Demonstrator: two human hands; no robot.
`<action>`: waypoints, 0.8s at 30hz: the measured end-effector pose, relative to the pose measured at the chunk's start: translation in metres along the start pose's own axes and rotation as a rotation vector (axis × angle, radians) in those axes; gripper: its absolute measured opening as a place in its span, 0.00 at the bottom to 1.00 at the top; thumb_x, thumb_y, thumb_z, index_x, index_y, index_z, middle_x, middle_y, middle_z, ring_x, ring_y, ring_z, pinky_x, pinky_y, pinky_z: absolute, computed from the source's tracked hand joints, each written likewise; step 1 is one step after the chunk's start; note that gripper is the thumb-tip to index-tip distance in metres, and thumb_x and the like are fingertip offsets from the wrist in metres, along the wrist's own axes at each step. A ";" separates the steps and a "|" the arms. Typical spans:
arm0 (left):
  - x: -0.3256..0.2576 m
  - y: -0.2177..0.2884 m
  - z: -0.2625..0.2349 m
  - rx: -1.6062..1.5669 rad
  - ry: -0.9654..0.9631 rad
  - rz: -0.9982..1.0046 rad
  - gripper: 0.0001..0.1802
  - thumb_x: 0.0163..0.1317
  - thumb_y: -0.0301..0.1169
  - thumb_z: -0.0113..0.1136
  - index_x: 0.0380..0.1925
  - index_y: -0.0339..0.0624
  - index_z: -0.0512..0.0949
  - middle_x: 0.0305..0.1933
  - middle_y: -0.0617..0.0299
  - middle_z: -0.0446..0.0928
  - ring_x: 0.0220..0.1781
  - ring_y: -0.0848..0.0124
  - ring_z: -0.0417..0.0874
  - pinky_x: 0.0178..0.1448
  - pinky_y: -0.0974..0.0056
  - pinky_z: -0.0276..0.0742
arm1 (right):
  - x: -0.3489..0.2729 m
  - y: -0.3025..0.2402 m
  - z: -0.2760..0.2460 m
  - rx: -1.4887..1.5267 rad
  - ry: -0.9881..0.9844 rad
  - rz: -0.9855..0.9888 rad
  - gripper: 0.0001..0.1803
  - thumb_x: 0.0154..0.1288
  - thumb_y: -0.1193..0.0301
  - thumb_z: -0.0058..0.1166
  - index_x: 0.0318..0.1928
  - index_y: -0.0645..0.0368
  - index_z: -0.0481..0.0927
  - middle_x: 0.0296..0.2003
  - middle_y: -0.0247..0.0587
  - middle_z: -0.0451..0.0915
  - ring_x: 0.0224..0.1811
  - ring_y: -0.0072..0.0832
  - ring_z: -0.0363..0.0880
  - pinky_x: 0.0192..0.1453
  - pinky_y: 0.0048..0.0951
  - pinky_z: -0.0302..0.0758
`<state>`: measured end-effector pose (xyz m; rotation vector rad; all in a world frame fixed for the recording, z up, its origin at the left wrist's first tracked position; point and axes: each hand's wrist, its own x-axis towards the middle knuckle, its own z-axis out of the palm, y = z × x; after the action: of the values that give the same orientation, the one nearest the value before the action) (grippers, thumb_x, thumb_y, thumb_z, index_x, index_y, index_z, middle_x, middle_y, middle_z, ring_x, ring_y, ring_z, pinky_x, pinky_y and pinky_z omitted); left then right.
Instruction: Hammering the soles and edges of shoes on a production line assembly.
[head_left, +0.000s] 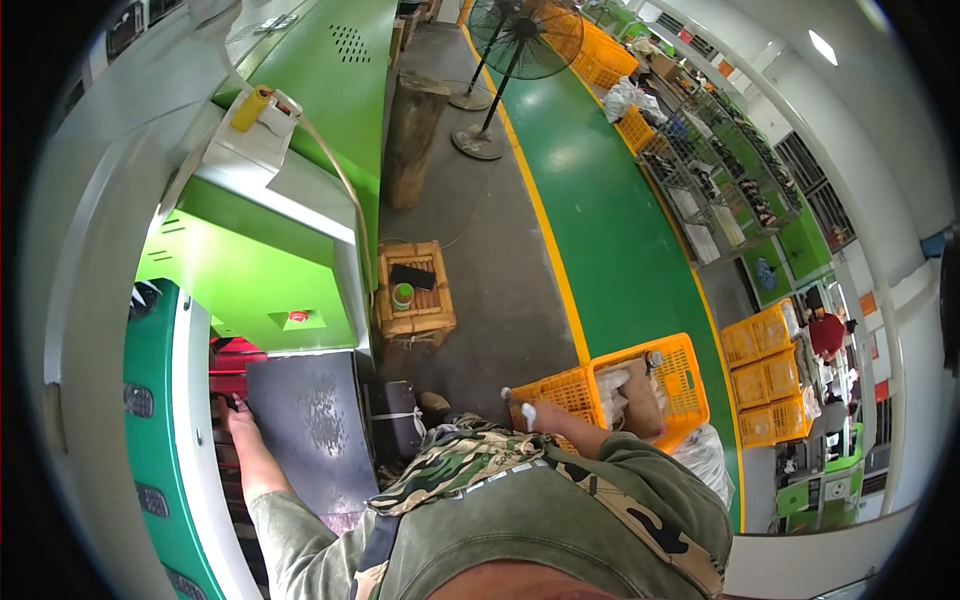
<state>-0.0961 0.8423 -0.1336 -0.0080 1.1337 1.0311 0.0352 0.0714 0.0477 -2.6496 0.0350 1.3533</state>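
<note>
A: Head view, lower left of the frame: the left hand [236,410] reaches to the edge of a dark plate [310,425] on the green machine [255,270], beside red parts [232,362]. Whether those fingers are clenched or slack I cannot tell; they are too small and half hidden.

B: And the other hand?

A: Lower middle. The right hand [527,413] rests on the rim of an orange crate [672,385], fingers curled over the edge, seemingly grasping it. Inside lie pale bundles [612,385] and a brown card piece [640,395].

B: How would that crate handle?

A: My judgement: moulded lattice plastic, stiff, light when empty, not fragile. The rim gives a firm hold; the open mesh keeps it from slipping. Loaded, it would likely want both hands on opposite rims.

B: The plate?

A: Flat, matt, worn grey in patches; it looks like metal, so probably heavy, rigid and best left lying.

B: Anything around?

A: A wooden crate [414,290] with a green cup [403,295] at centre, a standing fan [520,40] at top, more stacked crates [765,375] at right, all on a smooth green and grey floor [600,220].
</note>
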 end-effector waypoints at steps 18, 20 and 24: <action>-0.253 0.095 -0.134 0.499 -0.256 0.058 0.09 0.68 0.30 0.59 0.43 0.37 0.76 0.32 0.53 0.83 0.20 0.73 0.80 0.17 0.76 0.71 | 0.059 -0.091 -0.001 -0.353 -0.077 -0.240 0.12 0.56 0.71 0.59 0.39 0.64 0.86 0.31 0.50 0.87 0.29 0.36 0.88 0.32 0.38 0.81; -0.292 0.111 -0.148 0.694 -0.303 0.076 0.09 0.66 0.29 0.60 0.40 0.34 0.76 0.29 0.52 0.82 0.18 0.73 0.78 0.16 0.75 0.70 | 0.057 -0.123 -0.012 -0.331 -0.088 -0.332 0.16 0.57 0.71 0.59 0.46 0.64 0.84 0.34 0.51 0.87 0.27 0.36 0.88 0.31 0.38 0.82; -0.337 0.135 -0.173 0.864 -0.344 0.074 0.09 0.58 0.27 0.63 0.35 0.33 0.75 0.25 0.50 0.81 0.13 0.71 0.75 0.12 0.72 0.67 | 0.062 -0.166 -0.014 -0.279 -0.044 -0.576 0.17 0.58 0.69 0.59 0.48 0.63 0.79 0.33 0.50 0.86 0.25 0.37 0.86 0.32 0.39 0.82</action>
<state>-0.3276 0.6090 0.0984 0.8694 1.1816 0.5084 0.0986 0.2367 0.0288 -2.5251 -0.9057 1.2741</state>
